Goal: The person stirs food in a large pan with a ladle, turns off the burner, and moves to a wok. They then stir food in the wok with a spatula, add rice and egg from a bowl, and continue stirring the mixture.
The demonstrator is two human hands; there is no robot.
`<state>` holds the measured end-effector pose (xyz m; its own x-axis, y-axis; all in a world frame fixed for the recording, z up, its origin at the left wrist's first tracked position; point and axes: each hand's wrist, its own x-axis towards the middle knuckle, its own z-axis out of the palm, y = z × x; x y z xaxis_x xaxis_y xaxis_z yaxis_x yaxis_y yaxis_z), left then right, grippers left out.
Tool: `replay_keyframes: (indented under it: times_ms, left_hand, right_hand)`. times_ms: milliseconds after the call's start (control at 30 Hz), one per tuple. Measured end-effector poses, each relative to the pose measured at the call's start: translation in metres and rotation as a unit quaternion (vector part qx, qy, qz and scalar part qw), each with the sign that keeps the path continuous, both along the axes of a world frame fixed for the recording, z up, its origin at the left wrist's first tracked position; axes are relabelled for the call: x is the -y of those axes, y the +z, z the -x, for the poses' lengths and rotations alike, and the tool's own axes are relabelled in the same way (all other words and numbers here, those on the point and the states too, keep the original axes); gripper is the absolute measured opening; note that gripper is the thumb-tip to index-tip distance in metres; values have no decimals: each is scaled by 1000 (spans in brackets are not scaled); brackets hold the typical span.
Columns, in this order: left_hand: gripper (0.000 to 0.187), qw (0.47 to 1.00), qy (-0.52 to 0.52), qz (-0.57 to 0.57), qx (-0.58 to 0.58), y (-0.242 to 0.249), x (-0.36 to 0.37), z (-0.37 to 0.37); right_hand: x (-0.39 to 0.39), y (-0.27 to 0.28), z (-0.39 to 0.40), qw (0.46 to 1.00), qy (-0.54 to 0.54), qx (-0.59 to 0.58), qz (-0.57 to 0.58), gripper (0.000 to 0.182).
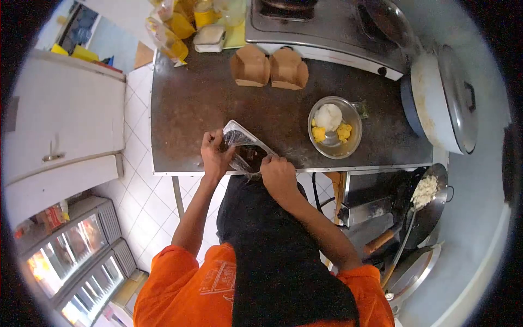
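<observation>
A white-rimmed tray point(250, 136) with clear plastic film and dark contents lies tilted at the table's front edge. My left hand point(216, 155) pinches the film at the tray's left side. At the right side, my right hand point(278, 174) has its fingers curled over the tray's edge; what exactly it grips is partly hidden. Right of the tray, a metal bowl point(354, 143) holds a white mound and yellow pieces. Two brown paper boxes point(250, 66) stand open behind, side by side.
A stove point(327, 35) stands behind the dark table point(185, 109). Plastic bags and yellow containers point(204, 13) are at the back left. To the right are a large lidded pot point(430, 103) and, lower down, a wok point(430, 218) with pale food and a ladle.
</observation>
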<state>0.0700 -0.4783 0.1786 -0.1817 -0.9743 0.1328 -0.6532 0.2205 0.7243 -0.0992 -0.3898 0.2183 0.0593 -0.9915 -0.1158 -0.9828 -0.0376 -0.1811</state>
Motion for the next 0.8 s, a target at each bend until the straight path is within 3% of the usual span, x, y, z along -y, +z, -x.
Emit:
replay_keyframes:
  times_ms: [100, 333, 400, 433, 500, 533, 600, 633, 667, 733, 800]
  left_hand:
    - [44, 1000, -5, -25, 10, 0, -1, 7]
    - [44, 999, -45, -7, 6, -2, 3, 14]
    - [44, 999, -42, -20, 25, 0, 11, 14]
    - [50, 995, -29, -43, 84, 1, 16, 12]
    - [59, 994, -5, -49, 96, -18, 23, 1]
    - [63, 993, -21, -52, 100, -9, 23, 2]
    - [76, 985, -84, -104, 113, -2, 33, -1]
    - [85, 975, -117, -128, 142, 41, 30, 17]
    - [87, 972, -182, -44, 143, 32, 37, 11]
    - [76, 958, -164, 13, 236, 68, 33, 27]
    - [68, 953, -164, 52, 250, 110, 24, 68]
  right_hand:
    - [-4, -13, 1, 996, -2, -52, 68, 18]
    - [-8, -15, 5, 997, -39, -42, 57, 22]
    - [-1, 1, 4, 991, -53, 12, -120, 25]
    - [-3, -4, 2, 992, -50, 25, -112, 23]
    - [-5, 16, 4, 999, -1, 22, 42, 26]
    - [-8, 32, 7, 997, -13, 31, 65, 27]
    - [-16, 52, 14, 974, -117, 181, 66, 24]
    - [-26, 84, 31, 969, -137, 191, 82, 23]
    - [-40, 119, 50, 962, -154, 202, 100, 23]
    - [-86, 156, 86, 927, -273, 164, 196, 24]
    - [-158, 187, 129, 851, -456, 76, 249, 23]
